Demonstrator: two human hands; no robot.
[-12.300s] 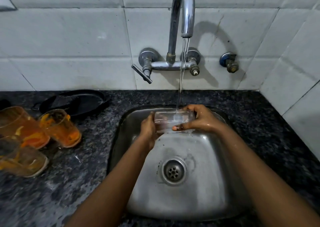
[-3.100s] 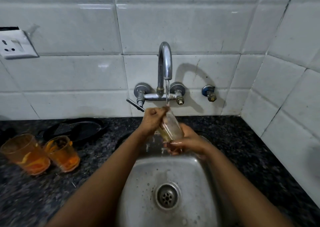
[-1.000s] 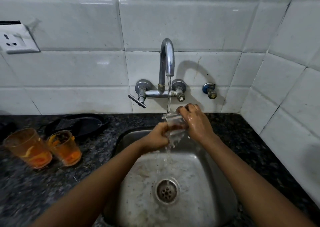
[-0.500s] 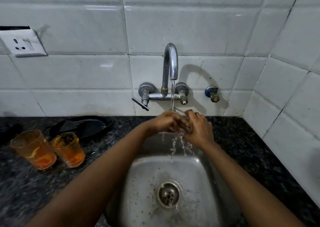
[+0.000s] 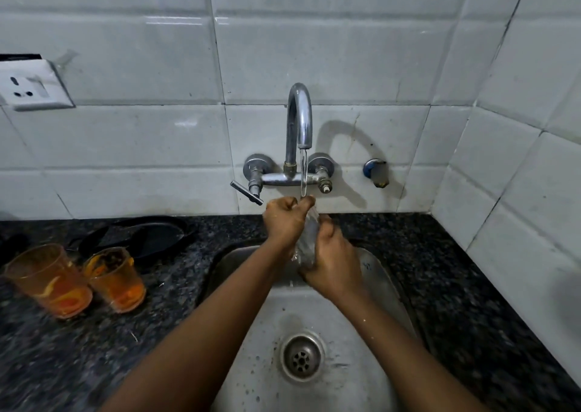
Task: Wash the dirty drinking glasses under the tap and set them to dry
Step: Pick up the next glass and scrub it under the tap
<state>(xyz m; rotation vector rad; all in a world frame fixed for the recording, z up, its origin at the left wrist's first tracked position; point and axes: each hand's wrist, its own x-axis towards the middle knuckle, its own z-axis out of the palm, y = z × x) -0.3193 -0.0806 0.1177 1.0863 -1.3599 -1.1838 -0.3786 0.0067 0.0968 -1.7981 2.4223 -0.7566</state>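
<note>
A clear drinking glass (image 5: 307, 241) is held upright over the steel sink (image 5: 386, 289), directly below the running tap (image 5: 299, 119). My right hand (image 5: 330, 260) wraps its lower part. My left hand (image 5: 284, 219) is at the rim, with fingers reaching into the top where the water stream lands. Most of the glass is hidden between the two hands. Two dirty glasses with orange residue stand on the counter at the left, one larger (image 5: 47, 281) and one smaller (image 5: 114, 279), touching each other.
A black pan (image 5: 135, 238) lies on the dark granite counter (image 5: 456, 286) behind the dirty glasses. A wall socket (image 5: 30, 89) sits at the upper left. White tiled walls close the back and right. The sink drain (image 5: 302, 355) lies below my forearms.
The glass has gone from tilted to more upright. My right hand has slid down to its lower part, and my left hand's fingers have moved to the rim under the stream.
</note>
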